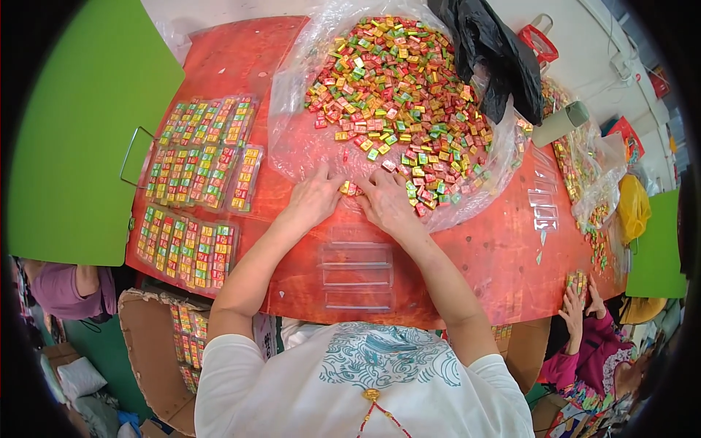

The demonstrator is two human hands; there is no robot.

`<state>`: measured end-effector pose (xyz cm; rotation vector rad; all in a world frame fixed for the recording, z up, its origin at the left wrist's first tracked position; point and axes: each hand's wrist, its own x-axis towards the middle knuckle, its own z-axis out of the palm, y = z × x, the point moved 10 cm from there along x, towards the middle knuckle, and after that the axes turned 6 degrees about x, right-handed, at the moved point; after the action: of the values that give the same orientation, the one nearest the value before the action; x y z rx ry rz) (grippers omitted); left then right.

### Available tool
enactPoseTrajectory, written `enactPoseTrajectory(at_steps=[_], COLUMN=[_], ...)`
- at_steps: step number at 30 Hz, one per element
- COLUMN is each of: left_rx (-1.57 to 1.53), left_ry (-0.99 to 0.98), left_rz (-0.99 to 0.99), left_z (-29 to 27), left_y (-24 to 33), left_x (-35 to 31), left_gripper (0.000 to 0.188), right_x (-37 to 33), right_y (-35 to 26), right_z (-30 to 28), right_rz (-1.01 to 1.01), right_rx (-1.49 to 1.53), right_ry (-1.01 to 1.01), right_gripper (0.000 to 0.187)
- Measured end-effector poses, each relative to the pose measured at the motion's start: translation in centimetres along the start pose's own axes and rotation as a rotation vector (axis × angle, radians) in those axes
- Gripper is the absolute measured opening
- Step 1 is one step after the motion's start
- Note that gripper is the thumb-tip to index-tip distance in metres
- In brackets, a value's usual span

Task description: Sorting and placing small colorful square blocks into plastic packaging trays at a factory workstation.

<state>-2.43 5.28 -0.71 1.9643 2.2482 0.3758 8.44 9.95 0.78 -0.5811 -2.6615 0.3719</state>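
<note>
At the near edge of a big heap of small wrapped candies (401, 80), red, yellow and green, my two hands face each other. Between their fingertips is a short row of wrapped candies (350, 188). My left hand (315, 197) pinches the row's left end, and my right hand (387, 203) closes on its right end. The heap lies on a clear plastic sheet (292, 139). Closer to my body, a clear plastic tray (358, 277) with long slots lies on the red table (467, 270).
Trays filled with candies (193, 175) stand in rows at the left, beside a green panel (87, 131). A black plastic bag (496, 58) lies at the far right of the heap. Below the table edge is a cardboard box (157, 365). Another person's hands (580, 310) work at the right.
</note>
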Motion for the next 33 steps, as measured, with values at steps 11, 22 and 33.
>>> enactPoseTrajectory(at_steps=[11, 22, 33], left_rx=[-0.055, -0.088, -0.259], left_ry=[0.060, 0.091, 0.191], left_rz=[-0.010, 0.046, 0.028], left_z=[-1.2, -1.6, -3.1], left_y=[0.6, 6.4, 4.5], left_x=[-0.7, -7.5, -9.1], left_gripper=[0.032, 0.030, 0.042], right_x=[0.0, -6.4, -8.2], right_y=[-0.4, -3.7, -1.7], right_z=[-0.7, -3.0, -4.3], right_rz=[0.022, 0.002, 0.091], right_rx=[0.095, 0.026, 0.261], right_ry=[0.034, -0.019, 0.059], right_gripper=[0.041, 0.037, 0.037])
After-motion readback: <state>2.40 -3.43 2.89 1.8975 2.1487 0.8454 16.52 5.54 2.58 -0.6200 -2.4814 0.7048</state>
